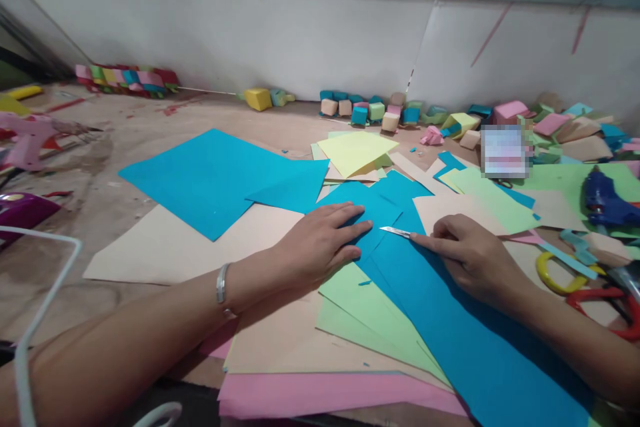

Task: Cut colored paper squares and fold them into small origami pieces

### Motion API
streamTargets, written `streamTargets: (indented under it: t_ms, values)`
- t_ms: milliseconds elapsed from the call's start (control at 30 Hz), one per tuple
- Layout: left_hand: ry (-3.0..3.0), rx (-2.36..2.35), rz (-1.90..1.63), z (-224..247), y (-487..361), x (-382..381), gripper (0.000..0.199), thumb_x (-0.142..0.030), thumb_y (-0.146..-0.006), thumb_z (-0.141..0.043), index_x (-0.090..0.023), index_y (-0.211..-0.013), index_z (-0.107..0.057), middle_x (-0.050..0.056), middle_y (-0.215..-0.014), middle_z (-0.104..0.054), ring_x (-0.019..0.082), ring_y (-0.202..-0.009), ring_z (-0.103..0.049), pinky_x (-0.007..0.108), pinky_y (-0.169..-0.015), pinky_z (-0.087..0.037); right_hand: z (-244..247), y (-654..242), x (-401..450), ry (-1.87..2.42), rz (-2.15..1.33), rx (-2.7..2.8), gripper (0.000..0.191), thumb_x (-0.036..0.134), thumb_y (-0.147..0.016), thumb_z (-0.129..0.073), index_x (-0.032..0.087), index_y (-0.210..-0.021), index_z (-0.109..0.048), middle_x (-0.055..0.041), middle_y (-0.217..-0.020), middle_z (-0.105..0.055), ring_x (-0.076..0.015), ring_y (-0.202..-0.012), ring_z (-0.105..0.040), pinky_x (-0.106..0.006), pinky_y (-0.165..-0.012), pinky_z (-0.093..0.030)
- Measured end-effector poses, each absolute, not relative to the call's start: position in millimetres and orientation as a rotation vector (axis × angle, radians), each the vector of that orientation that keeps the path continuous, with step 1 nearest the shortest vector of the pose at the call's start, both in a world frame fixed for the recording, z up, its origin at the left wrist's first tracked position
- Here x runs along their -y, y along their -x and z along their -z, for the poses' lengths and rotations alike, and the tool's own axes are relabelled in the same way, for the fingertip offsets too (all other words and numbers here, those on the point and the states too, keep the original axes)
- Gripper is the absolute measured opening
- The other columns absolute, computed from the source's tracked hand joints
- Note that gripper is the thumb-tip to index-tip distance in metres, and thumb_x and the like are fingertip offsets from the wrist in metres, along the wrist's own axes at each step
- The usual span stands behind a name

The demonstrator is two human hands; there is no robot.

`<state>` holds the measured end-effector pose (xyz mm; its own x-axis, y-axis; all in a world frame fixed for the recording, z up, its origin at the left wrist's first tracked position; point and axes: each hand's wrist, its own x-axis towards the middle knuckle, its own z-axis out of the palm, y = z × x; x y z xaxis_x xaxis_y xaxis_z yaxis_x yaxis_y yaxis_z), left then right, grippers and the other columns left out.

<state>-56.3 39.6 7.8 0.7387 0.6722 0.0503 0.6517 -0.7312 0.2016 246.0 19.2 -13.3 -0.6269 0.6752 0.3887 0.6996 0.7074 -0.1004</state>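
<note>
My left hand (327, 237) lies flat with fingers stretched out on a small blue paper piece (383, 212). That piece rests on a long blue sheet (470, 320) running toward the lower right. In my right hand (470, 250) is a craft knife (396, 232), its blade pointing left just beyond my left fingertips; the handle is hidden in the grip. Whether the blade touches the paper I cannot tell. Under the blue lie green sheets (375, 320), a peach sheet (275, 340) and a pink sheet (325, 397). Another blue sheet (210, 180) lies farther left.
Small folded paper boxes (359, 115) line the wall, with a bigger heap (590, 140) at right. A blue glue gun (603, 197), yellow-handled scissors (560, 273) and a red handle (605, 310) lie right. At left are a pink glue gun (27, 140) and a white cable (47, 310).
</note>
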Motion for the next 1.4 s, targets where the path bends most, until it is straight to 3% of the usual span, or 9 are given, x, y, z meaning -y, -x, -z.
streamTargets:
  t_ms: [567,1400]
  values:
    - [-2.823,-1.126,-0.150,-4.5,54.1,-37.6,0.050,-0.049,-0.101,-0.036,-0.025,-0.145,-0.047,0.009,-0.157,-0.034,0.031,-0.143,-0.034,0.050,-0.112,-0.031,13.1,-243.8,-12.1,0.965,-0.082,2.556,0.044,0.009,-0.095,-0.040,0.025,-0.126,-0.066,-0.0092,-0.087,-0.057,-0.0198,-0.078,-0.053,-0.033,-0.067,-0.046]
    - [-2.812,-1.116,-0.158,-2.8,55.8,-38.2,0.051,-0.050,-0.101,-0.035,-0.027,-0.145,-0.045,0.007,-0.158,-0.032,0.030,-0.144,-0.031,0.049,-0.113,-0.029,12.0,-226.7,-1.4,1.018,0.021,2.492,0.037,0.011,-0.097,-0.042,0.017,-0.118,-0.072,-0.0107,-0.082,-0.054,-0.0192,-0.075,-0.048,-0.031,-0.064,-0.040]
